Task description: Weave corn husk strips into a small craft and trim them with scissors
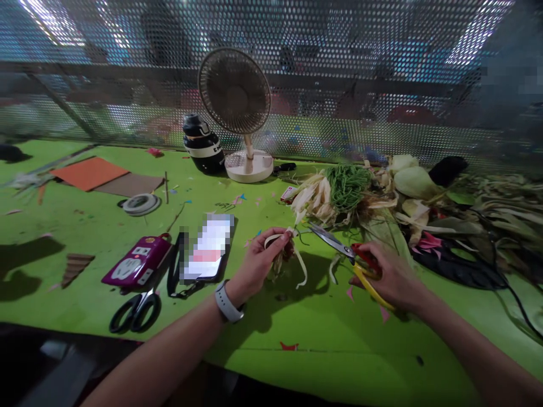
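In my left hand point(258, 257) a small bunch of pale dried husk is pinched between thumb and fingers, with a cream strip point(302, 267) curling down from it. Red shows among my fingertips, but I cannot make out what it is. My right hand point(394, 277) grips scissors point(339, 244) by their red and yellow handles. The blades point left toward the bunch, a short way from it. On the green table below the blades lies a loose pale offcut point(333, 270).
Behind my hands are a husk bundle with green string point(348, 186) and more husks point(413, 178). A fan point(248, 167) and black bottle point(203, 148) stand at the back. Leftward lie a phone point(210, 249), purple power strip point(138, 261), black-handled scissors point(136, 311) and tape roll point(142, 204).
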`<state>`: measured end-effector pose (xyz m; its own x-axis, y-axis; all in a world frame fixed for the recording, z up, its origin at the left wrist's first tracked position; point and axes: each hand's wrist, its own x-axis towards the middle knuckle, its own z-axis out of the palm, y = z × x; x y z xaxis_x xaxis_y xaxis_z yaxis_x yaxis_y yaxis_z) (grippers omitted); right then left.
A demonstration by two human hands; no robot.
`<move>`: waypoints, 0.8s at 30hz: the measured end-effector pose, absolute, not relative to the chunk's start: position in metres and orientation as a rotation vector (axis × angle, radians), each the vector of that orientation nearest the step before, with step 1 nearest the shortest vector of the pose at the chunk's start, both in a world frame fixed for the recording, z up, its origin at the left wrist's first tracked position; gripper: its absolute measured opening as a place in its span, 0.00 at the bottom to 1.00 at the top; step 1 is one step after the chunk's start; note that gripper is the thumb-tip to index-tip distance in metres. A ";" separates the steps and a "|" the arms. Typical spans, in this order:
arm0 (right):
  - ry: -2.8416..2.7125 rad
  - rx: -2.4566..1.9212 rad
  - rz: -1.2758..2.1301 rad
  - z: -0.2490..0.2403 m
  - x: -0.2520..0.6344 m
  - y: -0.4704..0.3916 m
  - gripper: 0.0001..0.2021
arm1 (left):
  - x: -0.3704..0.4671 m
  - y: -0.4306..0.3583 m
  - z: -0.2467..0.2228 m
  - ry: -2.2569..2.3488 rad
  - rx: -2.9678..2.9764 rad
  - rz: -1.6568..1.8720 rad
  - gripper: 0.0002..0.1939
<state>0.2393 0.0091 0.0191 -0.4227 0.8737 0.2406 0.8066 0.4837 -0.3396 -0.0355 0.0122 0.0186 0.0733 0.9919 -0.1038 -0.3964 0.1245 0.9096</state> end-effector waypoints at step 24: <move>-2.241 -0.970 -0.914 0.019 0.252 0.012 0.22 | -0.042 0.016 0.029 0.851 0.701 1.057 0.09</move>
<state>0.2520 0.0125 0.0190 -0.6030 0.4167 0.6803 0.7736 0.5136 0.3711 -0.0423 0.0155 0.0289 0.2447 0.9359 -0.2533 -0.4467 0.3406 0.8273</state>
